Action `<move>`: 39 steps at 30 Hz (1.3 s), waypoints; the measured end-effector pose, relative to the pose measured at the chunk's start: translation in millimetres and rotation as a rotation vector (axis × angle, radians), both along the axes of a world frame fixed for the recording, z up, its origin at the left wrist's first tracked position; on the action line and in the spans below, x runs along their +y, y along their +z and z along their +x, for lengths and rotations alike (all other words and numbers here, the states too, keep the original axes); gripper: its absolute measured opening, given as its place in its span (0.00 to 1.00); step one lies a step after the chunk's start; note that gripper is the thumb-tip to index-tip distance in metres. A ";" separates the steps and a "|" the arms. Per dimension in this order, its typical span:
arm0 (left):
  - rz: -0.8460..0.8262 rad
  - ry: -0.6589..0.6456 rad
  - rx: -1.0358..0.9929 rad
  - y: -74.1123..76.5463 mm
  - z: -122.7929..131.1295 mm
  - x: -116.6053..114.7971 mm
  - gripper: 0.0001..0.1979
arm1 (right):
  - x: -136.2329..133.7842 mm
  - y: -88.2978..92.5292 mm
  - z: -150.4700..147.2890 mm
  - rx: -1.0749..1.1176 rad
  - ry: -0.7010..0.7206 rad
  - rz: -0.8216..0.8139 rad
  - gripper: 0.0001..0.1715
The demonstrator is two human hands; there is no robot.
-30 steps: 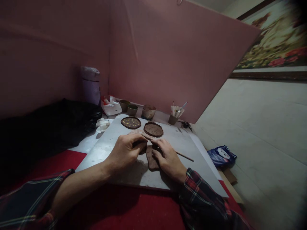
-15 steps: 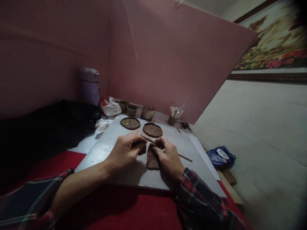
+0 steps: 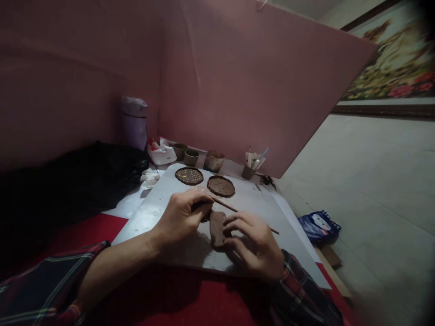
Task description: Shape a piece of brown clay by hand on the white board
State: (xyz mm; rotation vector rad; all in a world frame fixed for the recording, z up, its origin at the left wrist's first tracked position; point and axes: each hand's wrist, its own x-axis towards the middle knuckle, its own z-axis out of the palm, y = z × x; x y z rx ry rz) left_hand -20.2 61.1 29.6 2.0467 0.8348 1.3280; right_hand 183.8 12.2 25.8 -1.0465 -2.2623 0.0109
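Note:
A brown clay slab [image 3: 217,228] lies on the white board [image 3: 149,206] between my hands. My left hand [image 3: 181,215] is closed around a dark brown lump of clay [image 3: 205,214], just left of the slab. My right hand [image 3: 254,244] has its fingers curved and apart, at the slab's right edge, with nothing visible gripped. A thin brown stick [image 3: 224,205] slants across the board behind both hands, partly hidden by the right one. Farther back lie a plain round clay disc [image 3: 220,186] and a yellow-speckled one [image 3: 189,176], both with raised rims.
Small cups [image 3: 192,157] and a stained bowl [image 3: 214,161] line the back. Right of them stands a tool cup [image 3: 249,171]. A black bag [image 3: 102,172], white tissue [image 3: 149,178] and purple bottle [image 3: 135,124] are on the left; a blue packet [image 3: 319,226] is on the right.
My right hand has moved right and toward me, its fingers opening off the slab, which shows more now. My left hand keeps its grip. The whole view has shifted slightly.

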 end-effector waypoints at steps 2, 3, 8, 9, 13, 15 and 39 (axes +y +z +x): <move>-0.008 -0.001 -0.005 0.9 -0.1 -0.8 0.09 | 2.0 -1.9 1.6 0.126 -0.104 0.069 0.14; -0.013 -0.001 -0.008 1.3 -0.1 -1.1 0.09 | 3.0 -3.6 1.4 0.132 -0.132 0.088 0.18; -0.058 0.001 -0.009 0.2 0.1 -0.4 0.09 | 4.1 -15.1 -4.1 -0.229 0.015 -0.044 0.40; -0.066 0.004 -0.004 -0.4 0.2 -0.1 0.09 | 4.7 -16.2 -4.1 -0.261 0.034 -0.053 0.40; -0.084 0.028 0.009 -2.1 1.3 0.5 0.08 | 12.9 -15.8 0.1 -0.061 -0.136 0.010 0.27; -0.104 0.032 0.006 -2.4 1.9 0.2 0.08 | 19.3 -15.2 -0.4 0.047 -0.193 -0.038 0.22; -0.149 0.041 0.016 20.1 8.0 6.8 0.15 | 41.2 20.7 -10.8 0.885 -0.042 -0.760 0.17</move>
